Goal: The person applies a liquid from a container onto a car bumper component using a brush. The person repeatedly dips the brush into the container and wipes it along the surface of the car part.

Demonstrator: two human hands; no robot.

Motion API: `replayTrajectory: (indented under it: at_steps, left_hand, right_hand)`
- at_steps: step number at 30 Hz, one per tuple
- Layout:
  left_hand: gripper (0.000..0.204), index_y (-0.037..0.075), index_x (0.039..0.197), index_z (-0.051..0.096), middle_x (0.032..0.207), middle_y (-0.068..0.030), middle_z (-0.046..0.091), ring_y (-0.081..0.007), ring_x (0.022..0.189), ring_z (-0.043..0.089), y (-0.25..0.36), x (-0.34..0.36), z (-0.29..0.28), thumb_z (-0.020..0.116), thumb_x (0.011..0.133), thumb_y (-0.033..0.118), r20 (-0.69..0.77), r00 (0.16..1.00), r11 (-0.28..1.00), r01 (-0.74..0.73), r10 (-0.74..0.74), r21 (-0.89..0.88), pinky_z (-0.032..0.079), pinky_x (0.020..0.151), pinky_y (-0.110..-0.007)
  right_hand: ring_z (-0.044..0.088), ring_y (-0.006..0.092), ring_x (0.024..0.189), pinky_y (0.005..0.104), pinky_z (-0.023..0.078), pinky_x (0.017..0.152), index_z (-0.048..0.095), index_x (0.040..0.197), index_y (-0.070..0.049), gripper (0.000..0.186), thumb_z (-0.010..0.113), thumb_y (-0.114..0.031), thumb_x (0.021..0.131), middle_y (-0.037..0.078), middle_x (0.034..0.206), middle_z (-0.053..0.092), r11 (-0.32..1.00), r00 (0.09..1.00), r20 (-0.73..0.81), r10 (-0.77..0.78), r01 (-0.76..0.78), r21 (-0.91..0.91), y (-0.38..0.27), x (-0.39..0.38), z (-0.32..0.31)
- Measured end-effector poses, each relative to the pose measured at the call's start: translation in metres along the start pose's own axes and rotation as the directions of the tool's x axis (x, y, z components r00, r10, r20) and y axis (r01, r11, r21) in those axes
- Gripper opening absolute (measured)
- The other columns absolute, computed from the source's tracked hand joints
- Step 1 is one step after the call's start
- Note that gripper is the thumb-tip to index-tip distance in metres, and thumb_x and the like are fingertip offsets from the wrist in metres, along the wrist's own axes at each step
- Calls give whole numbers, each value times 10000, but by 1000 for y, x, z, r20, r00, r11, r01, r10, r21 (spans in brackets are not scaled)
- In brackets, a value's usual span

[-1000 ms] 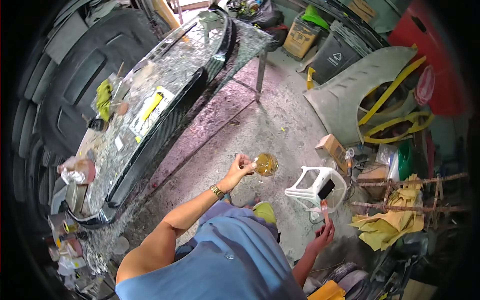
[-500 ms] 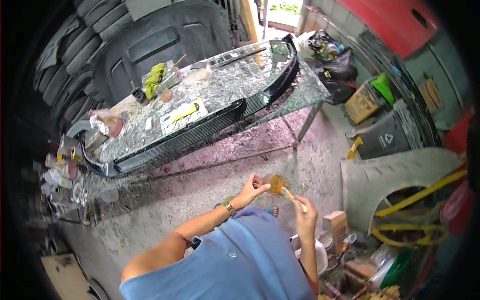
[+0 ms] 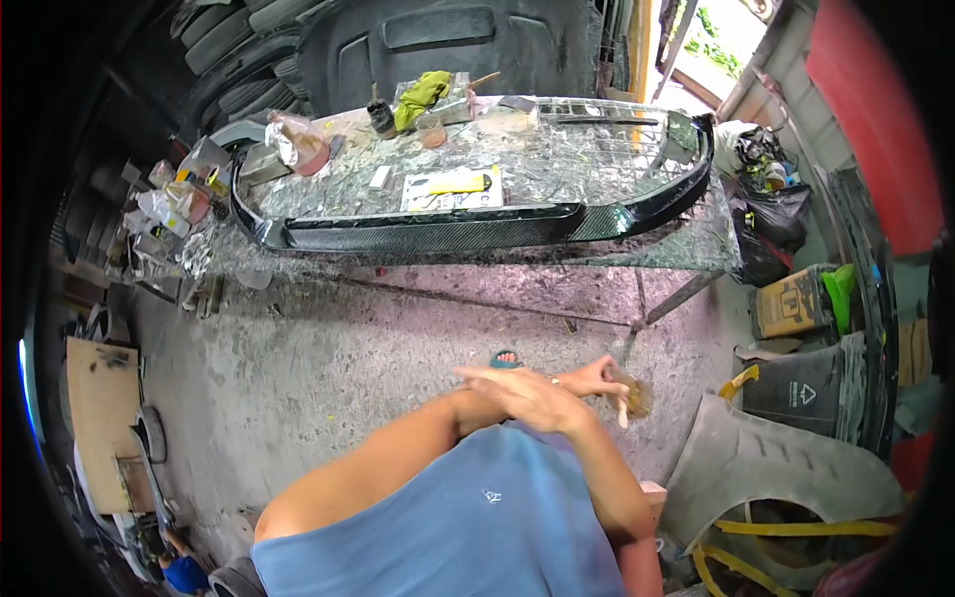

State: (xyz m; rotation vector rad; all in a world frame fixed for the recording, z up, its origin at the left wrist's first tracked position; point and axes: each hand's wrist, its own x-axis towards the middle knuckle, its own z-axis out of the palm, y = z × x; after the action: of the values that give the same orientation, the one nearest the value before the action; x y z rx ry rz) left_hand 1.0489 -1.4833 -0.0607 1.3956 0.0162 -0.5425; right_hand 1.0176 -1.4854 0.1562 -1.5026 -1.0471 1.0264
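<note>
My left hand (image 3: pixel 600 378) reaches out to the right and grips a see-through cup (image 3: pixel 640 398) of amber-brown liquid at its near side. A pale brush handle (image 3: pixel 624 412) shows against the cup; the bristles cannot be made out. Across my left forearm lies my right hand (image 3: pixel 532 396), its fingers stretched out to the left and slightly smeared, with nothing in them. The right hand covers most of the left wrist. Beyond both hands, a long glossy black carbon-fibre car lip (image 3: pixel 428 231) rests along the near edge of the worktable (image 3: pixel 368 139).
On the table are a yellow-handled tool (image 3: pixel 453 184), a yellow-green cloth (image 3: pixel 422 98) and a pink-bottomed container (image 3: pixel 310 151). A grey car fender (image 3: pixel 766 468) stands at right, near a cardboard box (image 3: pixel 791 306) and black bags (image 3: pixel 776 219). A board (image 3: pixel 104 418) lies at left.
My right hand has let go of the brush and crossed left over my left forearm. My left hand has moved the cup to the right. The view has turned, levelling the table.
</note>
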Motion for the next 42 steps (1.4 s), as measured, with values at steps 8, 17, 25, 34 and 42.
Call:
replayTrajectory:
  at_steps: [8, 17, 25, 34, 42]
  left_hand:
    - [578, -71, 1181, 451, 936, -136, 609, -207, 813, 620, -9, 19, 47, 754, 834, 277, 52, 997, 998, -51, 49, 44, 526, 719, -329]
    - [535, -166, 1189, 469, 913, -210, 689, -263, 779, 700, -25, 31, 93, 735, 853, 155, 103, 980, 985, -167, 170, -33, 581, 710, -361]
    - [620, -137, 1242, 381, 950, -195, 676, -233, 778, 686, 11, -8, 88, 725, 857, 205, 333, 942, 997, 51, -31, -50, 575, 689, -354]
    - [665, -16, 1222, 402, 976, -118, 591, -179, 824, 599, -18, -25, 88, 767, 806, 351, 279, 941, 976, 155, -194, 153, 513, 700, -326]
    - [678, 64, 1214, 416, 997, -64, 538, -140, 862, 547, -37, -37, 44, 787, 785, 437, 174, 966, 977, 170, -191, 127, 482, 717, -299]
  right_hand:
    - [547, 203, 1073, 344, 384, 986, 503, 1388, -100, 801, 286, -719, 929, 119, 1197, 616, 920, 805, 589, 67, -279, 276, -14, 36, -2]
    - [455, 82, 839, 242, 384, 803, 590, 1210, -53, 617, 374, -582, 977, -5, 903, 553, 895, 893, 447, -47, -161, 416, 20, 25, 16]
    - [437, 67, 720, 222, 360, 683, 616, 1091, -124, 599, 348, -643, 961, -19, 827, 527, 938, 917, 382, -112, -30, 346, 22, 17, 20]
    - [502, 146, 765, 305, 410, 748, 629, 954, -62, 669, 391, -687, 921, 18, 751, 539, 896, 967, 224, -123, 12, 443, 22, -6, 25]
    - [527, 89, 737, 284, 445, 656, 606, 1007, -30, 241, 522, -254, 982, 24, 841, 588, 977, 933, -360, 27, 52, 208, 21, -51, 15]
